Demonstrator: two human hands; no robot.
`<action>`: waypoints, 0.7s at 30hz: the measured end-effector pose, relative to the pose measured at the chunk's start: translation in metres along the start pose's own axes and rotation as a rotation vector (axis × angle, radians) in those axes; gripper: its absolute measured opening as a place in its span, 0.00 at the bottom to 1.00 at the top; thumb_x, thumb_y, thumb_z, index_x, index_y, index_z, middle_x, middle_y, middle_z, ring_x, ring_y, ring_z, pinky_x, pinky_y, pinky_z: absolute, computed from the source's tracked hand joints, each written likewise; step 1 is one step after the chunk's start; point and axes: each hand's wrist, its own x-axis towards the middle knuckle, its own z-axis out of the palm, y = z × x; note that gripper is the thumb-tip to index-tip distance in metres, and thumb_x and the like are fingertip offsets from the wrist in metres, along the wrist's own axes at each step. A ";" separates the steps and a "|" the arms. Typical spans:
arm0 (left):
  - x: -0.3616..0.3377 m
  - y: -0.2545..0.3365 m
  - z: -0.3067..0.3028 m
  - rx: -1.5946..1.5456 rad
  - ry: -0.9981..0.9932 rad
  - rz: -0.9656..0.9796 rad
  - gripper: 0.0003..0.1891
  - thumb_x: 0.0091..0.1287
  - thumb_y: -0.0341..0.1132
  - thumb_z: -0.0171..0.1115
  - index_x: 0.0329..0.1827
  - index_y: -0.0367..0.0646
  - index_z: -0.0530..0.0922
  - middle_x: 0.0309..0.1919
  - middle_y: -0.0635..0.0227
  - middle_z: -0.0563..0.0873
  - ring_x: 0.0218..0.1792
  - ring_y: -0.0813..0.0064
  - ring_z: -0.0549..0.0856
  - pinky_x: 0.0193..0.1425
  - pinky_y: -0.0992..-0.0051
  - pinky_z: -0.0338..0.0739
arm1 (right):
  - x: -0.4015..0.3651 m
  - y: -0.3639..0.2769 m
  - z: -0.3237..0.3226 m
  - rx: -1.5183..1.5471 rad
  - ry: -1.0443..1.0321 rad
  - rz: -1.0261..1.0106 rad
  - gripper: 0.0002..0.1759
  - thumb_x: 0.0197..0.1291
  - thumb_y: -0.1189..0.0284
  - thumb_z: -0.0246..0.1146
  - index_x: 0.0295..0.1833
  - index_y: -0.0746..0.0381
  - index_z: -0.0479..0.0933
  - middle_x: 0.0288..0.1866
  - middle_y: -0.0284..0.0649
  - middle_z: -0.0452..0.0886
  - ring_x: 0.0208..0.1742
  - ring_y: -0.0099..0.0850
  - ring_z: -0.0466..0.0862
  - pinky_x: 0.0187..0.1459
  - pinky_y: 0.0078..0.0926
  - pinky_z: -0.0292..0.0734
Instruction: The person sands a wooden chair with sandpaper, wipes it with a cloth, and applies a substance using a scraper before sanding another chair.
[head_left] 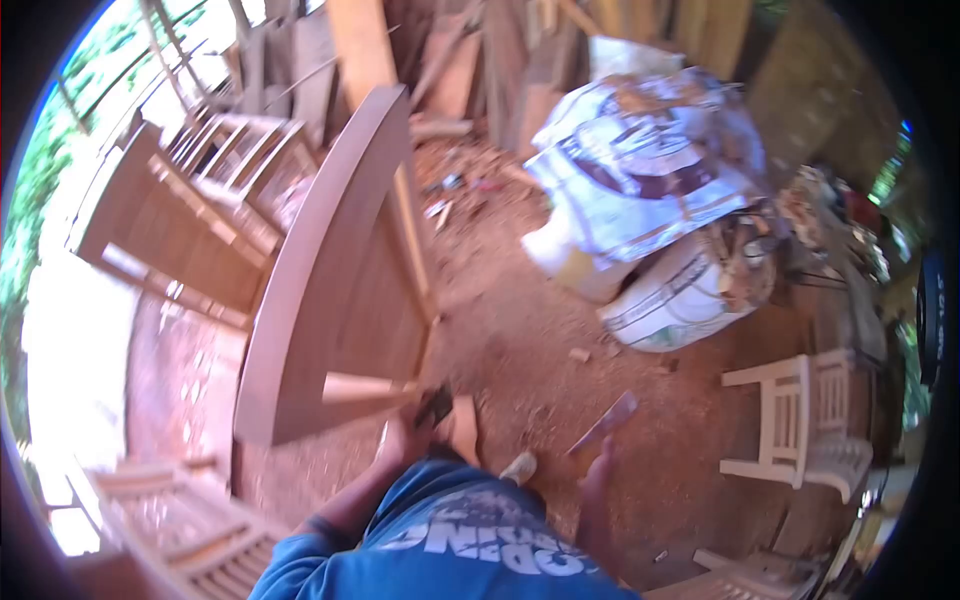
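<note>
A large wooden panel piece (330,270) with a thick curved edge stands upright on the left. At its lower right corner is my left hand (402,436), closed around a small dark object (436,406) that is too blurred to name. On the other side of my body, my right hand (598,470) holds a flat, blade-like tool (606,422) that points up and to the right, away from the panel. The tool's lower end is hidden by the fingers.
White sacks (650,170) are piled at the upper right. A small pale wooden chair (790,420) lies to the right. Another wooden panel (175,225) and a slatted frame (235,155) are at the left. Planks (365,45) lean at the back; slatted furniture (180,530) is at lower left.
</note>
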 end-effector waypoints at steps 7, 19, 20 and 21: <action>-0.036 0.026 0.036 -0.698 0.310 -0.043 0.13 0.68 0.30 0.57 0.52 0.31 0.77 0.36 0.64 0.86 0.35 0.79 0.84 0.38 0.77 0.80 | 0.138 -0.091 -0.007 -0.135 -0.278 -0.005 0.19 0.67 0.58 0.56 0.49 0.65 0.73 0.44 0.38 0.77 0.42 0.28 0.78 0.45 0.28 0.74; 0.056 -0.073 0.164 -0.909 0.472 -0.667 0.16 0.66 0.31 0.58 0.56 0.36 0.74 0.36 0.61 0.84 0.28 0.70 0.85 0.23 0.65 0.86 | 0.177 -0.114 0.156 -0.313 -0.720 0.113 0.14 0.69 0.61 0.54 0.45 0.62 0.73 0.37 0.32 0.75 0.37 0.21 0.75 0.39 0.22 0.73; 0.062 -0.077 0.168 -0.970 0.486 -0.700 0.14 0.67 0.30 0.57 0.53 0.36 0.75 0.35 0.62 0.84 0.27 0.68 0.86 0.23 0.64 0.86 | 0.169 -0.125 0.176 -0.319 -0.771 0.108 0.14 0.69 0.62 0.54 0.45 0.62 0.73 0.37 0.32 0.75 0.37 0.21 0.75 0.39 0.22 0.73; 0.060 -0.081 0.175 -1.030 0.495 -0.740 0.12 0.67 0.30 0.57 0.51 0.37 0.76 0.35 0.62 0.83 0.27 0.66 0.86 0.23 0.64 0.86 | 0.170 -0.133 0.187 -0.332 -0.817 0.108 0.13 0.69 0.62 0.53 0.45 0.62 0.73 0.36 0.32 0.75 0.37 0.21 0.75 0.39 0.22 0.72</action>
